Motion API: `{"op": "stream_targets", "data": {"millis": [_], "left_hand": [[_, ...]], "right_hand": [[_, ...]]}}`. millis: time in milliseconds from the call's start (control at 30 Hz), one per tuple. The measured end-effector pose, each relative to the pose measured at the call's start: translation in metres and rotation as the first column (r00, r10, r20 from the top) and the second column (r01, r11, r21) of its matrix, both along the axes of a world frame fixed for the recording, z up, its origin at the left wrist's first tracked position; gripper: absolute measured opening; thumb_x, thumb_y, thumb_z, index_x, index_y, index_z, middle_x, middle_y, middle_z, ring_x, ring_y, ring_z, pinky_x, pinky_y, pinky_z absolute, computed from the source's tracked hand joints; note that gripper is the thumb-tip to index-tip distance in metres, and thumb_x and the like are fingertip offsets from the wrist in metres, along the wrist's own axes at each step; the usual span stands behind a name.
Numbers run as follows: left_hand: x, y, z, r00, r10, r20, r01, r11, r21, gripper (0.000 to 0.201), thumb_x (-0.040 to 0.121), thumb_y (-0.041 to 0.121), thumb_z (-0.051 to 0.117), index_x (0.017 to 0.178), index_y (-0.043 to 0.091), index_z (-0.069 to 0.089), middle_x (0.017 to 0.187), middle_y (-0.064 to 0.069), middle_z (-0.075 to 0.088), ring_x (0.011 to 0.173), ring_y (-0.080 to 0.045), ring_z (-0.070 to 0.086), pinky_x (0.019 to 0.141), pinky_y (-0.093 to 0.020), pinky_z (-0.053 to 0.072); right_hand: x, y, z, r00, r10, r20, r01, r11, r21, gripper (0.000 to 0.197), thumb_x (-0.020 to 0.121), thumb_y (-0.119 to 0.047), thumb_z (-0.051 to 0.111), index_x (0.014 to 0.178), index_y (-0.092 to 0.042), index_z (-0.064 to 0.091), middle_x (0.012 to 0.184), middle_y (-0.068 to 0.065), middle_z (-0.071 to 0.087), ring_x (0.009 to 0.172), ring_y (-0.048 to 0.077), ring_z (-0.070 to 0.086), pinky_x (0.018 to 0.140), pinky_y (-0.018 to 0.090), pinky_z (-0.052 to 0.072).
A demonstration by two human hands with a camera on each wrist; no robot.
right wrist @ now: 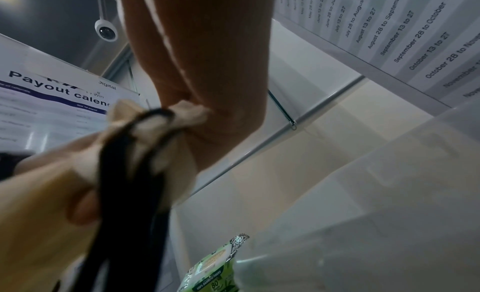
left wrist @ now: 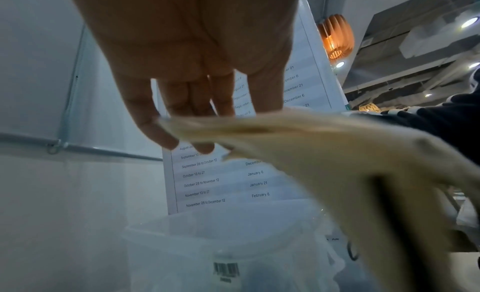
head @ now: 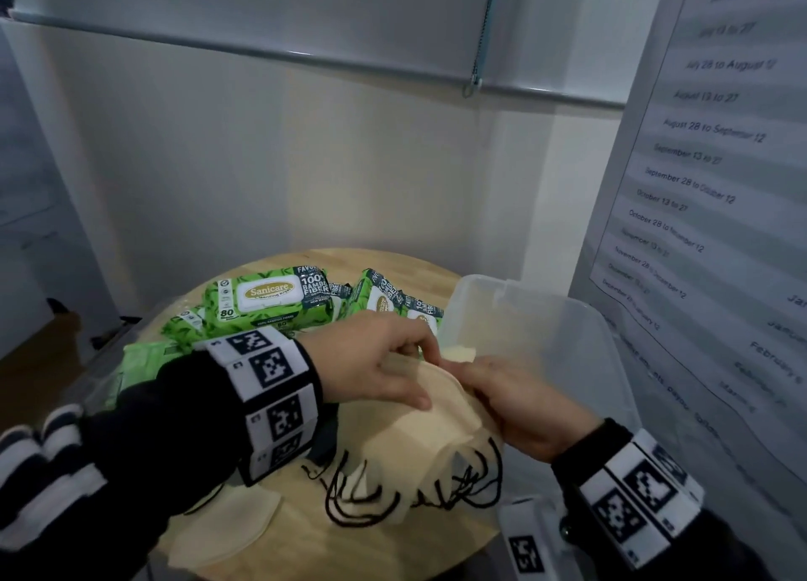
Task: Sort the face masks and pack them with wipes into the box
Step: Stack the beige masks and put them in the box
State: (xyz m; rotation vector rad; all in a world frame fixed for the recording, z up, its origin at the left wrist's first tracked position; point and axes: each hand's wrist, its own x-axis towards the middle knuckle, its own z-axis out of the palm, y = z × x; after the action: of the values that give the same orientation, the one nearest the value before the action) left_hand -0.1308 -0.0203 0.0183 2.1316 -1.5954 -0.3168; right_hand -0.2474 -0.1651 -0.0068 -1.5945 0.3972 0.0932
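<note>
- The lower edge of the head view cuts off both forearms; a tagged band wraps each wrist, and a further tagged block [head: 526, 550] at the bottom is too cropped to identify.
- At the near rim of the round wooden table [head: 441, 541], two loose cream masks [head: 236, 524] lie flat, partly hidden by the left sleeve.
- The stack of face masks [head: 436, 441] is cream, folded to a curved edge, with black ear loops [head: 362, 502] trailing toward the viewer in a tangle; how many masks it holds cannot be counted.
- The left hand [head: 371, 360] lies over the far left end of the stack, thumb on top, fingers curled round the edge; the left wrist view shows the fingertips [left wrist: 166, 140] pinching blurred cream fabric.
- The right hand [head: 524, 406] grips the stack's right side, fingers curled round it; in the right wrist view cream cloth and black loops [right wrist: 130, 173] bunch against the hand, much blurred.
- Just right of the hands stands the clear plastic box [head: 581, 331], its right wall hard to trace against the poster; the stack's far tip touches or overlaps its near rim.
- Beyond the hands, green wipes packs [head: 268, 299] lie clustered on the table, several hidden behind the left wrist.
</note>
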Motion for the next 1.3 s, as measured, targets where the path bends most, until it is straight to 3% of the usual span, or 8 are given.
{"op": "stream_targets", "data": {"millis": [133,267,433,667,833,1067,1233,1300], "left_hand": [[0.011,0.011,-0.003,0.994,0.026,-0.102,-0.031,0.998,-0.046,0.022,0.074,0.050,0.066,0.085,0.030,0.064,0.085,0.014,0.063,0.083,0.000,0.057,0.077,-0.020,0.046],[0.024,0.022,0.001,0.940,0.148,-0.307,-0.194,0.973,-0.128,0.016,0.079,0.025,0.074,0.076,0.026,0.058,0.071,0.013,0.064,0.064,0.000,0.057,0.063,-0.015,0.044],[0.036,0.026,0.006,0.796,0.225,-0.562,-0.413,0.881,-0.232,0.036,0.068,0.003,0.079,0.082,0.024,0.054,0.076,-0.006,0.073,0.057,-0.013,0.063,0.057,-0.025,0.049],[0.042,0.024,0.003,0.748,0.406,-0.525,-0.646,0.628,-0.435,0.028,0.082,0.004,0.066,0.090,0.029,0.056,0.078,-0.001,0.069,0.060,-0.014,0.059,0.059,-0.028,0.047],[0.034,0.017,0.000,0.856,0.499,-0.136,-0.506,0.750,-0.426,0.028,0.090,-0.003,0.052,0.085,0.015,0.071,0.082,0.010,0.062,0.072,0.005,0.052,0.065,0.002,0.033],[-0.002,0.000,0.008,0.868,0.227,-0.441,-0.368,0.890,-0.267,0.036,0.089,0.047,0.049,0.092,0.019,0.072,0.088,-0.003,0.072,0.081,-0.014,0.065,0.075,-0.027,0.047],[0.012,0.003,0.002,0.870,0.264,-0.417,-0.420,0.839,-0.345,0.019,0.083,0.021,0.069,0.102,0.022,0.069,0.087,0.014,0.067,0.080,0.004,0.059,0.073,-0.004,0.040],[0.019,0.012,0.000,0.870,0.180,-0.460,-0.372,0.850,-0.372,0.015,0.084,0.015,0.067,0.096,0.023,0.069,0.089,0.010,0.069,0.081,0.003,0.060,0.078,-0.006,0.042]], "right_hand": [[0.005,-0.004,-0.002,0.994,-0.107,0.030,0.104,0.992,0.076,0.026,0.096,-0.014,0.049,0.082,-0.002,0.067,0.070,0.012,0.067,0.056,0.017,0.061,0.052,0.025,0.050],[0.006,-0.012,-0.005,0.965,-0.248,0.087,0.239,0.965,0.108,0.045,0.096,-0.005,0.047,0.053,-0.009,0.060,0.045,0.003,0.056,0.036,0.011,0.051,0.038,0.017,0.042],[0.006,-0.015,-0.007,0.955,-0.259,0.142,0.236,0.958,0.165,0.020,0.095,-0.005,0.048,0.094,-0.002,0.067,0.071,0.006,0.070,0.055,0.010,0.065,0.047,0.019,0.050],[-0.002,-0.021,-0.001,0.956,-0.244,0.163,0.235,0.969,0.074,0.016,0.093,-0.008,0.051,0.089,-0.007,0.067,0.069,0.002,0.067,0.056,0.010,0.060,0.049,0.019,0.049],[-0.001,-0.014,0.008,0.935,-0.213,0.282,0.192,0.976,0.102,0.020,0.094,-0.009,0.050,0.085,-0.009,0.068,0.067,-0.001,0.069,0.058,0.008,0.063,0.049,0.017,0.048],[0.020,0.003,0.003,0.909,-0.230,0.347,0.259,0.965,-0.038,0.015,0.094,-0.016,0.055,0.096,-0.012,0.069,0.077,-0.001,0.072,0.070,0.011,0.067,0.059,0.023,0.051],[0.029,0.008,0.007,0.858,-0.252,0.448,0.285,0.958,-0.008,0.009,0.087,-0.012,0.064,0.096,-0.009,0.067,0.077,-0.003,0.071,0.070,0.008,0.066,0.063,0.022,0.051],[0.032,0.007,0.005,0.845,-0.234,0.481,0.292,0.955,-0.048,0.042,0.074,-0.021,0.079,0.109,-0.009,0.061,0.095,-0.002,0.070,0.085,0.007,0.065,0.074,0.023,0.052]]}}
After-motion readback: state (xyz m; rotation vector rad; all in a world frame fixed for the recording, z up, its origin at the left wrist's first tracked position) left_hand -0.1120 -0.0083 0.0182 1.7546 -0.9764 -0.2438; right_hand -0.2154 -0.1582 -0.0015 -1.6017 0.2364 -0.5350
